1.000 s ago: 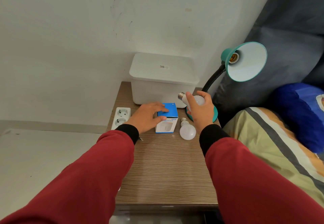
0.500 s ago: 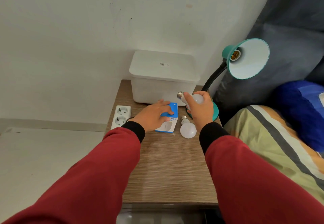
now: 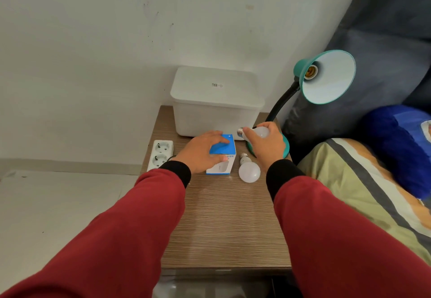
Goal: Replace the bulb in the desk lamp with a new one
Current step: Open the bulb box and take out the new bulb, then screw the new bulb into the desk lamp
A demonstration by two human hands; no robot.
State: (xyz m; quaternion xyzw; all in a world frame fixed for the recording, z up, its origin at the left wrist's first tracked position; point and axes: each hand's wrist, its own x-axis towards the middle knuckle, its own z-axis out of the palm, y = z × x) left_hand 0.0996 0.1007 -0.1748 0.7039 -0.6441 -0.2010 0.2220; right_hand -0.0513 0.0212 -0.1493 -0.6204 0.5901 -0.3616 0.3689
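A teal desk lamp (image 3: 327, 77) on a black gooseneck stands at the table's far right; its socket (image 3: 309, 72) holds no bulb. My right hand (image 3: 265, 145) is closed around a white bulb (image 3: 257, 132), screw base pointing left, just above the lamp's teal base (image 3: 285, 149). A second white bulb (image 3: 248, 169) lies on the wooden table (image 3: 224, 223) in front of that hand. My left hand (image 3: 201, 152) rests on top of a blue and white bulb box (image 3: 222, 157), fingers wrapped over it.
A white lidded plastic bin (image 3: 217, 101) stands at the back of the table against the wall. A white power strip (image 3: 161, 154) lies at the left edge. A bed with striped bedding (image 3: 363, 181) and a blue pillow (image 3: 401, 143) adjoins the right side.
My left hand has slid further over the blue box and settled on it. My right hand has kept the bulb near the lamp base, barely shifting.
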